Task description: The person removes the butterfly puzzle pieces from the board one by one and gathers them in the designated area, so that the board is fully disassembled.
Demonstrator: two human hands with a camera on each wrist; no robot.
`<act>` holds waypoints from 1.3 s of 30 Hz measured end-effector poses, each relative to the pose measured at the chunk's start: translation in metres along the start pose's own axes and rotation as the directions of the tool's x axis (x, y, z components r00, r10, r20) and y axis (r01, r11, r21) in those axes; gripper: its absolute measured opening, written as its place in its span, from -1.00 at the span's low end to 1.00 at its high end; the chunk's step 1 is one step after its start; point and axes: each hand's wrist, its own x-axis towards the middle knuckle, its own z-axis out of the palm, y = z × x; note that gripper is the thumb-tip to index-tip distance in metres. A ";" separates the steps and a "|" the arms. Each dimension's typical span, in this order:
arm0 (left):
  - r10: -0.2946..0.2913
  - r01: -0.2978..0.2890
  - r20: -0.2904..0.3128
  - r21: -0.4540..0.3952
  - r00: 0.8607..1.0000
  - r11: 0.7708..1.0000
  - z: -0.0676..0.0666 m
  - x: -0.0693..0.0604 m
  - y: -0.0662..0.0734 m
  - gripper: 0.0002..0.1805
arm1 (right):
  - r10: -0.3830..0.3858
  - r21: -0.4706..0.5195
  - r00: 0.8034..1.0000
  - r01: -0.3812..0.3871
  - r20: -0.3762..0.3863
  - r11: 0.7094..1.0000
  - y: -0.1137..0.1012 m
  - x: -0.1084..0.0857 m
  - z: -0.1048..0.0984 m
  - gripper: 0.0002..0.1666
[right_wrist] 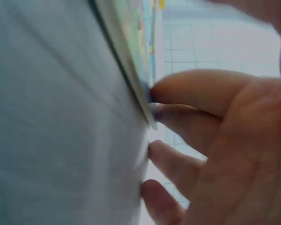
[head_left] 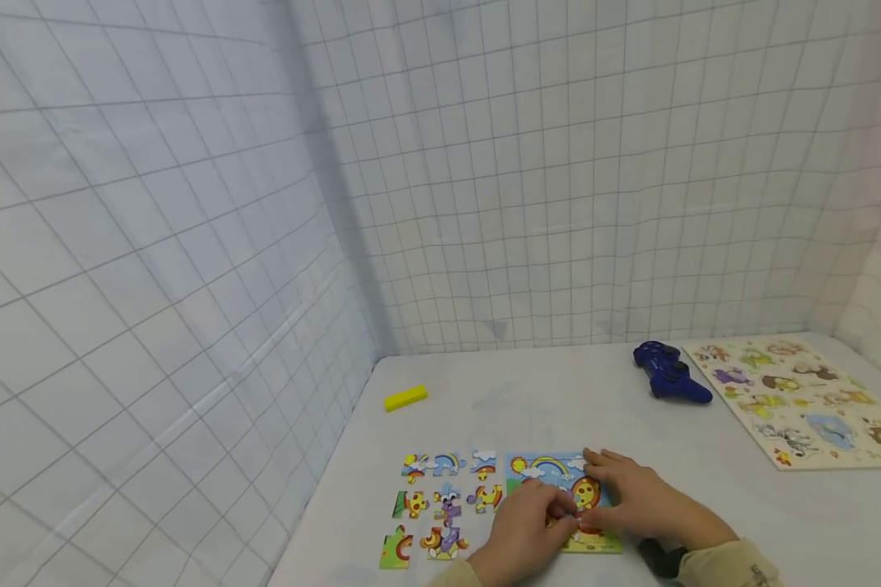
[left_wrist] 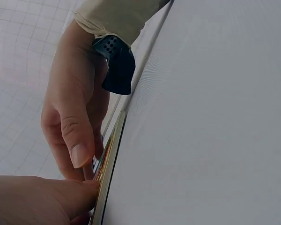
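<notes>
A jigsaw board (head_left: 521, 454) with a sun and rainbow picture lies flat on the table under both hands. My left hand (head_left: 524, 530) bends its fingers over the middle of the board. Its thumb (left_wrist: 75, 197) comes down at the board's surface; whether it pinches a piece is hidden. Over the right part of the board lies my right hand (head_left: 646, 497). In the right wrist view, two of its extended fingers (right_wrist: 201, 89) touch the board's corner, and the others reach past the edge. The right thumb lies close to the left fingertips.
Several loose jigsaw pieces (head_left: 446, 505) lie in rows left of the board. Farther back is a yellow block (head_left: 405, 398). A blue game controller (head_left: 668, 371) and an animal puzzle board (head_left: 807, 399) are at the right. Gridded cloth walls (head_left: 521, 204) stand behind and beside the table.
</notes>
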 end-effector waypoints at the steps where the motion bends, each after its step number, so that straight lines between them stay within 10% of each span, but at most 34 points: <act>1: -0.001 0.001 -0.002 0.005 1.000 1.000 0.000 0.000 0.000 -0.93 | 0.001 0.007 1.000 -0.001 0.015 1.000 0.000 -0.001 -0.001 -0.03; 12: -0.063 0.064 -0.026 0.035 0.998 0.997 0.002 0.005 0.001 -0.91 | 0.004 0.043 0.991 -0.010 0.137 0.999 0.005 -0.004 -0.009 0.32; 39: -0.180 0.181 -0.016 0.079 0.983 0.980 0.004 0.008 0.006 -0.88 | -0.005 0.064 0.983 -0.007 0.181 0.998 0.006 -0.007 -0.010 0.23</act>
